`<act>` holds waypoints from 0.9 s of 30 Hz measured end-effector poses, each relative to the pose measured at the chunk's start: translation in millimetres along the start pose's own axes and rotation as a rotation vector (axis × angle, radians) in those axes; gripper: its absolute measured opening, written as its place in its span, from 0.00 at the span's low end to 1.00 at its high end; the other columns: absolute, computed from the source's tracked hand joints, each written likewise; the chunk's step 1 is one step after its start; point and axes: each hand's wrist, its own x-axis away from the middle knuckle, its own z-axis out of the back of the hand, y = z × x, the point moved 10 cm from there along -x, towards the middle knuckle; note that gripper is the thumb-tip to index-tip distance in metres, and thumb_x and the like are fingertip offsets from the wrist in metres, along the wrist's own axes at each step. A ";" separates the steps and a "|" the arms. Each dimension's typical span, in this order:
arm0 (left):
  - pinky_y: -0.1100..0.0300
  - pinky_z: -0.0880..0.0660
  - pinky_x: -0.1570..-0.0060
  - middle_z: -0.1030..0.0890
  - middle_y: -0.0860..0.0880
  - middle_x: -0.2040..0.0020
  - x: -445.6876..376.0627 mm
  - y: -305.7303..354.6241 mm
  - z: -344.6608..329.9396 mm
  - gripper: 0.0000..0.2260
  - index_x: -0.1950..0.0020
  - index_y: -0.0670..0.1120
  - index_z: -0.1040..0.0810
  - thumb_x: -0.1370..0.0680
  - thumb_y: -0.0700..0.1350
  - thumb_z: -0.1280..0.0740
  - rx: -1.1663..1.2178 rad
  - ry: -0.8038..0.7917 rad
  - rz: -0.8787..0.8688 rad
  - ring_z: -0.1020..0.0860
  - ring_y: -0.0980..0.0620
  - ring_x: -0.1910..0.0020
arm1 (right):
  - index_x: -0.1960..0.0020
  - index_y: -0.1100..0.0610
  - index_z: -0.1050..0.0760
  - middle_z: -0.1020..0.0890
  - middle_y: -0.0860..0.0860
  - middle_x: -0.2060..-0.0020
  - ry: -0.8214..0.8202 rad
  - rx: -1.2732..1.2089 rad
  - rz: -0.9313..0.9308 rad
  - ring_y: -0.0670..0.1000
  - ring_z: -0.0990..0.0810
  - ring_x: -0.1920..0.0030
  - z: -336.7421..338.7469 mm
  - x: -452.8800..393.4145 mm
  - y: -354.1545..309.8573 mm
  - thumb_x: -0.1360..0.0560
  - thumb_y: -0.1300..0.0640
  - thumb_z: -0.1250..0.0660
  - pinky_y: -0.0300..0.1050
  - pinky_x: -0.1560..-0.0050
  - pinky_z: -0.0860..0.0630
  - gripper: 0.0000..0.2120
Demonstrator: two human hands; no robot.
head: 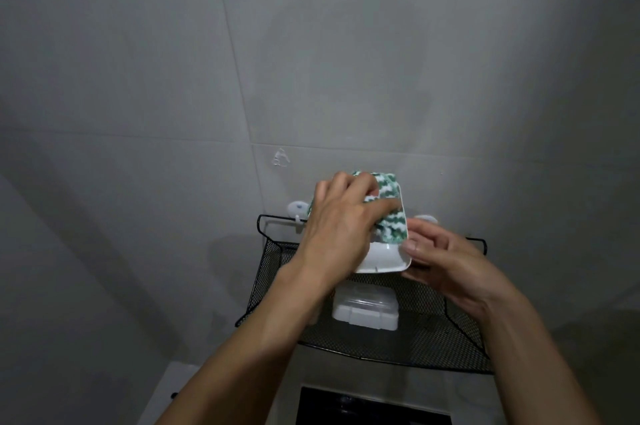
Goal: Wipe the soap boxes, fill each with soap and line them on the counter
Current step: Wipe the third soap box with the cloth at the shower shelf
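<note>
A closed white soap box (364, 313) was seen lying in a black mesh wall basket (433, 341), nearest the viewer. Above it, an open white soap box (381, 256) was gripped at its right edge by the right hand (446, 261). A green and white cloth (389, 213) was pressed into it by the curled fingers of the left hand (341, 220). Behind stood a grey tiled wall (173, 78). The wiping step was judged under way; soap was needed next.
</note>
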 end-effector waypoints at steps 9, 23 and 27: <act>0.52 0.35 0.48 0.23 0.50 0.43 -3.2 0.8 4.6 0.18 0.35 0.49 0.22 0.23 0.44 0.41 0.089 0.039 0.126 0.29 0.47 0.44 | 0.30 0.53 0.30 0.17 0.58 0.41 0.026 -0.007 0.139 0.56 0.15 0.49 -6.9 -9.3 -12.0 0.32 0.80 0.32 0.45 0.58 0.18 0.37; 0.50 0.35 0.49 0.25 0.47 0.47 -6.4 2.4 5.8 0.18 0.35 0.51 0.21 0.23 0.45 0.40 -0.016 0.034 0.126 0.29 0.46 0.46 | 0.32 0.54 0.30 0.15 0.59 0.45 0.119 -0.062 0.255 0.58 0.15 0.48 -2.5 -2.6 -22.4 0.36 0.67 0.26 0.51 0.59 0.17 0.34; 0.50 0.35 0.51 0.25 0.46 0.49 -1.3 -7.0 9.4 0.16 0.35 0.47 0.21 0.22 0.43 0.38 -0.047 0.077 0.236 0.28 0.45 0.49 | 0.33 0.54 0.29 0.15 0.58 0.46 0.157 -0.110 0.303 0.57 0.14 0.50 1.4 0.4 -26.1 0.36 0.68 0.27 0.48 0.62 0.18 0.33</act>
